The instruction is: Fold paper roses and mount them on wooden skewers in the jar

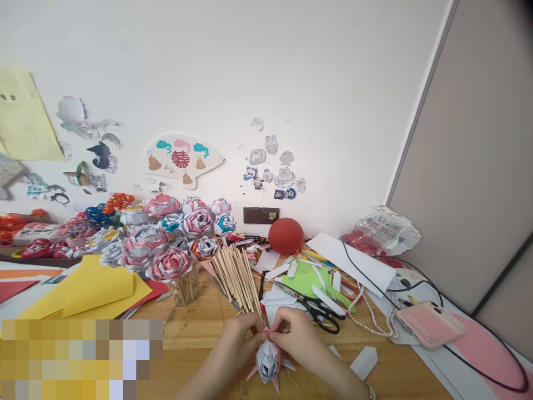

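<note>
Low in the middle of the view is a folded paper flower, white-grey with pink pointed petals, its head turned toward me. My left hand pinches pink paper at the flower's far end from the left. From the right, my right hand pinches the same spot, its fingertips almost meeting the left ones. What lies between the fingertips is partly hidden. Just beyond my hands lies a bundle of thin wooden sticks. Black-handled scissors rest on the table to the right of my right hand.
Several finished paper flowers stand in a clear cup at the left back. Yellow paper lies at left. Green paper, a red balloon, a bead string and a pink-cased phone are at right, with dark cables.
</note>
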A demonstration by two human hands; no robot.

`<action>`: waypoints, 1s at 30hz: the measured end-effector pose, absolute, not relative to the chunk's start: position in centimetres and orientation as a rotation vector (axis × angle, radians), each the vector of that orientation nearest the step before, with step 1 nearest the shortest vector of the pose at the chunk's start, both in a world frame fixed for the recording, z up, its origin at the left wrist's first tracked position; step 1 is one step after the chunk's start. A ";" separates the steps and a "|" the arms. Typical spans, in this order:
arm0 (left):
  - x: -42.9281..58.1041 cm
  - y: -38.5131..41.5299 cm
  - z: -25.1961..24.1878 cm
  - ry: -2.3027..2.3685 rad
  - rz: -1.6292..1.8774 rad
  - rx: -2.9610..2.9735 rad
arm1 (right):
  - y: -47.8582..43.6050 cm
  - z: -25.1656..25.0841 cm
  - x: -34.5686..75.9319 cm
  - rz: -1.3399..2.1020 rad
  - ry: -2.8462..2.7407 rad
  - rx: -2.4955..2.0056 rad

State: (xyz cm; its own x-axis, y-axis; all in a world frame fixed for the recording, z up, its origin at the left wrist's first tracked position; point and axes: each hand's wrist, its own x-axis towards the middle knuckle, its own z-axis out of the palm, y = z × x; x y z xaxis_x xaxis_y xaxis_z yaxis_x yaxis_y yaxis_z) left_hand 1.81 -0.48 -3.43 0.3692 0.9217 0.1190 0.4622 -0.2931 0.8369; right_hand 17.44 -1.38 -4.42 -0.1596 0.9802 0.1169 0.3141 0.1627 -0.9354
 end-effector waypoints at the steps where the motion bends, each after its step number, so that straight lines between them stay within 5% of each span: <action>1: 1.8 -0.6 -3.3 1.225 0.797 1.951 | -1.4 -4.3 17.5 0.982 -1.644 -1.284; 11: 1.4 -0.1 -3.8 1.109 0.722 1.783 | -1.1 -4.5 18.1 1.059 -1.707 -1.221; 23: 1.5 -1.1 -2.9 0.985 0.845 2.391 | -1.6 -3.1 18.5 0.854 -1.983 -1.194; 30: 1.1 -0.6 -2.4 0.984 0.797 1.668 | -1.7 -2.8 18.8 0.778 -1.953 -1.200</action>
State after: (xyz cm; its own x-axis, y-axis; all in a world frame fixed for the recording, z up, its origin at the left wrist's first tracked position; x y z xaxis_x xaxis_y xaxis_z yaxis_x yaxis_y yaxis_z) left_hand 1.12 -0.63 -2.38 0.4514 0.8911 0.0476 0.2318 -0.1686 0.9580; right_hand 18.79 -1.67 -2.76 -0.3209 0.9126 0.2535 0.4881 0.3887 -0.7815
